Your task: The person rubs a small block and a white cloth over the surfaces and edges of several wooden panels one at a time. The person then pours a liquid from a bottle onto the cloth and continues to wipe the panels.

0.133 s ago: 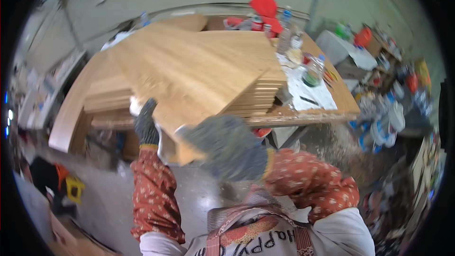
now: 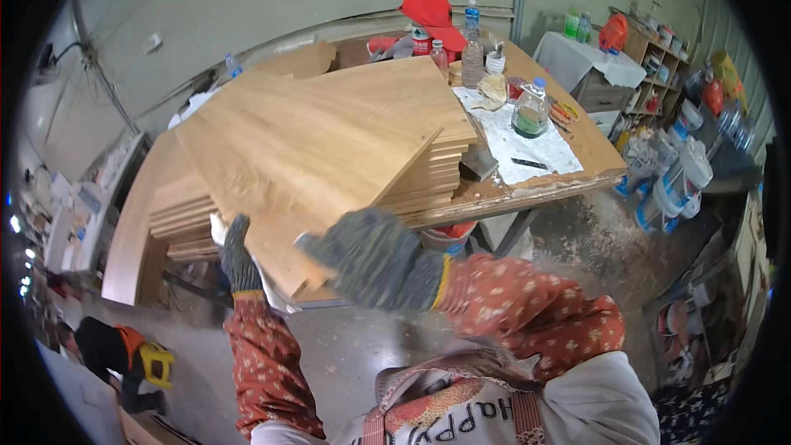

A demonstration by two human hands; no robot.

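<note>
Fingers of left hand [image 2: 241,259] and right hand [image 2: 381,262] are at one board [image 2: 301,156]; whether grasping, I cannot tell. Beyond, one cap [image 2: 428,8].

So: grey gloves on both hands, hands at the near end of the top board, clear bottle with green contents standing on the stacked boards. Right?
Not quite: the clear bottle stands on the white sheet, right of the stacked boards, as the head view shows. Gloves, left hand, right hand and top board are as you say.
</note>
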